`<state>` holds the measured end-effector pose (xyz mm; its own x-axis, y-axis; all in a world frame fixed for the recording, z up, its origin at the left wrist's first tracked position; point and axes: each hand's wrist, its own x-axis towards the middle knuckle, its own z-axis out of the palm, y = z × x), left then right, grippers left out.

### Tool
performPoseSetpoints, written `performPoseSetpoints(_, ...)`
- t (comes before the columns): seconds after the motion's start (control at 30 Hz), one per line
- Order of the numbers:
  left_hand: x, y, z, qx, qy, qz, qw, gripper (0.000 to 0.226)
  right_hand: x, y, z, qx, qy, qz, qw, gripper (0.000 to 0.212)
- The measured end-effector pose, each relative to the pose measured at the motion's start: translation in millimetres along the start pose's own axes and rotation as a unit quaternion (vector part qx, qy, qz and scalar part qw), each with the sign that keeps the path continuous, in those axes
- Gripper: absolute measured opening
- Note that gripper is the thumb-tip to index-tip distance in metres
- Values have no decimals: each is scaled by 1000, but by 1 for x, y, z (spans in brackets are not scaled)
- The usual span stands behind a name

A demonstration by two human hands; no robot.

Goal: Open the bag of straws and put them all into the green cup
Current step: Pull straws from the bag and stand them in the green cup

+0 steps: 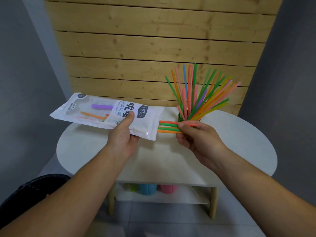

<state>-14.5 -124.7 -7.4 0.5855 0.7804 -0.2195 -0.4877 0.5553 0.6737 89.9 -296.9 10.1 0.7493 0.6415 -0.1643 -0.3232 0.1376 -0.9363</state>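
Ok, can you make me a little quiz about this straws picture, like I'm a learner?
1. True or false: the bag is empty.
2. Which hand pinches the orange and green straws sticking out of the bag? A) left B) right
3. Fill in: the fanned-out straws stand in the green ____.

Key:
1. False: coloured straws show inside it.
2. B: the right hand pinches them, and the left hand holds the bag.
3. cup
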Motion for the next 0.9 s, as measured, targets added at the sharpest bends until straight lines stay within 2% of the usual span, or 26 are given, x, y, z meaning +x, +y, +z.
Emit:
performPoseSetpoints(0.1,-1,1,1,-10,7,2,1000,37,-3,8,8,92,-13,41,995,26)
performPoseSetpoints(0.2,-1,2,2,-12,5,6,1000,36,-6,19,17,138,-28,59,988,31)
performPoseSetpoints(0.37,-3,1,1,-5,3,6,1000,40,-9,27,34,116,-54,62,990,18)
performPoseSetpoints(0.5,-3,2,0,-4,-1,7,1000,38,-5,22,43,165,-36,43,985,4)
performPoseSetpoints(0.67,-3,3,0,-5,-5,4,1000,36,1,14,42,195,2,47,980,31)
performPoseSetpoints(0.9,-1,4,-2,-9,1,0,1000,35,1,15,42,161,30,14,986,33)
